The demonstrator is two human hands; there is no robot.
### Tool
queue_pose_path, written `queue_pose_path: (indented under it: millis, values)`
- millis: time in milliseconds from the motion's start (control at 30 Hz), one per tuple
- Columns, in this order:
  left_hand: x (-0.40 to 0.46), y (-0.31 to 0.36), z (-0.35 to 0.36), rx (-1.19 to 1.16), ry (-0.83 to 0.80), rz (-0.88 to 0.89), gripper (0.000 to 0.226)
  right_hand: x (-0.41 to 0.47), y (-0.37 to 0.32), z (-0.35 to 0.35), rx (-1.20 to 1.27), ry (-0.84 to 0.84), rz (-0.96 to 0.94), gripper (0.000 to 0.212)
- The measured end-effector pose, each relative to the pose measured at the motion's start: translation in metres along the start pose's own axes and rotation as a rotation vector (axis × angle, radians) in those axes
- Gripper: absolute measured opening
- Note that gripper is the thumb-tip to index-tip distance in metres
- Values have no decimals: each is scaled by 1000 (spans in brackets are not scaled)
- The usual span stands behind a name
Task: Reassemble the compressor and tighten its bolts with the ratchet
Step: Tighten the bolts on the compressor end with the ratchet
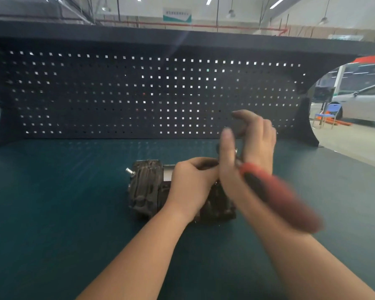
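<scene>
Nearest to us, our two forearms reach in from the near edge of the green surface (52, 213) toward its middle. Going from the left, a small silver stub (129, 171) sticks out of the compressor's left end. Our compressor (145, 189), a dark ribbed casting, lies on its side around the middle of the surface, well short of the pegboard (117, 94) along the far edge. Our left hand (192, 182) rests on top of the compressor with its fingers curled over the upper right part; we judge it is there to steady the body against the turning force. Just to the right, our right hand (247, 148) stands upright against the left one, its fingers loosely bent. The red-and-black ratchet (275, 195) slants from that hand down toward the near right, badly blurred. We cannot tell whether the fingers are actually clamped on the tool, nor whether its head sits on a bolt, since both hands hide that spot. We judge that tightening is in progress at the compressor's right end.
</scene>
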State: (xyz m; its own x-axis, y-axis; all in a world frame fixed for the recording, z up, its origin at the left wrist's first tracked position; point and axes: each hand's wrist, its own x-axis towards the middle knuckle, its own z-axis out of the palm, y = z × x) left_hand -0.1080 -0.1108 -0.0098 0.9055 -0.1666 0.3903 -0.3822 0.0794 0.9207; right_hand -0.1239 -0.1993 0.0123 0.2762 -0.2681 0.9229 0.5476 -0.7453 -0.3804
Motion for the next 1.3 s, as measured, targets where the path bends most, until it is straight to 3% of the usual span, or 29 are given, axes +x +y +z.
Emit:
queue_pose_path:
  millis: [100, 200, 367, 633, 933, 1133, 1300]
  values:
    - [4, -4, -3, -117, 63, -33, 8, 12, 6, -10, 226, -89, 367, 27]
    - [6, -6, -8, -223, 5, -104, 18, 19, 19, -15, 641, -212, 739, 24]
    - [8, -7, -16, -159, -95, -118, 22, 20, 31, -17, 993, -279, 906, 19]
    - [8, -11, -20, -78, -130, -68, 18, 15, 40, -13, 1063, -321, 957, 36]
    - [9, -11, -20, -222, -127, -76, 21, 15, 38, -9, 1132, -325, 876, 38]
    - [9, -11, -21, -223, -140, -57, 20, 13, 40, -8, 1147, -312, 919, 27]
    - [8, -9, -23, -188, -140, -57, 21, 9, 36, -9, 960, -325, 700, 28]
